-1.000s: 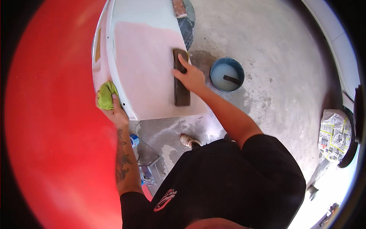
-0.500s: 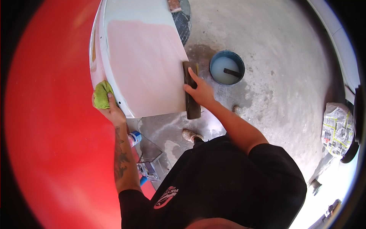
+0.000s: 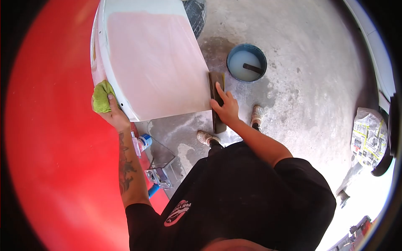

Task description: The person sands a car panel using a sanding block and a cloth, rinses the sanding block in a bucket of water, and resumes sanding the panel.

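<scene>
A white car body panel (image 3: 155, 62) with a large pinkish sanded patch lies in front of me. My left hand (image 3: 111, 111) holds a green cloth (image 3: 102, 95) against the panel's left edge, close to a small dark hole. At the opposite edge, my right hand (image 3: 227, 106) grips a long dark sanding block (image 3: 218, 123), fingers spread over its top. The block lies along the panel's right edge, and its near end reaches past the lower corner. Its working face is hidden.
A bucket (image 3: 246, 62) of cloudy water, with a dark strip in it, stands on the concrete floor (image 3: 310, 83). A red car surface (image 3: 50, 125) fills the left side. Below the panel are a can (image 3: 145, 141) and a wire-framed stand (image 3: 161, 173). A paper-covered object (image 3: 369, 136) sits far right.
My right hand has slid the sanding block slightly outward and toward me along the panel's edge. The view has shifted, and a reddish block at the top has left it. Both grips stay the same.
</scene>
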The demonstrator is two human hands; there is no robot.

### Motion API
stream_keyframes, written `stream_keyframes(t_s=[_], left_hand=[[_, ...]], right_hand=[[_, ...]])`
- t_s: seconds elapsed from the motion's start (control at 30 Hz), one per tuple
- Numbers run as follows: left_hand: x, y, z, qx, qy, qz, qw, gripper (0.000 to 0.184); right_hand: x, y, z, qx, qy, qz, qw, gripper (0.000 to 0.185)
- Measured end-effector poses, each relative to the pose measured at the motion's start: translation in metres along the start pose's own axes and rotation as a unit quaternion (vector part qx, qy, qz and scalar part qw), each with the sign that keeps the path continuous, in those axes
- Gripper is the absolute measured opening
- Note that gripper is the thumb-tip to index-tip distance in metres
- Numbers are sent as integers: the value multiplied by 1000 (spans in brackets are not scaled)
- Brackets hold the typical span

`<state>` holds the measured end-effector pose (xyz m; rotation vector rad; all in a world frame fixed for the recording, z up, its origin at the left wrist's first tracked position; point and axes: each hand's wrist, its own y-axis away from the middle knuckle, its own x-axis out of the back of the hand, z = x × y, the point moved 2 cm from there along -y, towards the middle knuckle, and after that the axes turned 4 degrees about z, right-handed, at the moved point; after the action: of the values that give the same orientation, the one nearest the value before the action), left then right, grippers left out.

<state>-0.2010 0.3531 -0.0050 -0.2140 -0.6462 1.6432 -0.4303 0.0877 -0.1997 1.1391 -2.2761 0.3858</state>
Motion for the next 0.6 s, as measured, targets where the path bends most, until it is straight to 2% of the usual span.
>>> stream_keyframes(t_s=[0.1,0.17,0.27,0.3,0.4,0.5,0.53,0.6], left_hand=[[2,0,-1,9,-5,-13,1000,47],[-1,-1,-2,7,10,0,1000,44],[-1,2,-1,3,17,21,1000,38],[-1,1,1,0,6,19,1000,38],[-5,2,0,-3,11,19,1000,38],[-3,1,0,-10,7,6,1000,38],[-2,-1,-1,-12,2,-1,1000,38],[-2,0,-2,-17,15,8,1000,37]], right_hand=[[1,-14,-10,-9,-15,14,1000,74],[-17,-79,-44,24,-68,75,995,69],[-31,-189,-131,-6,-48,99,994,63],[-36,-204,-140,-19,-107,97,989,64],[-23,-170,-131,-1,-75,90,993,64],[-14,-61,-69,32,-58,67,996,69],[-4,-25,-51,18,-48,23,998,72],[1,27,-25,18,-16,0,1000,72]])
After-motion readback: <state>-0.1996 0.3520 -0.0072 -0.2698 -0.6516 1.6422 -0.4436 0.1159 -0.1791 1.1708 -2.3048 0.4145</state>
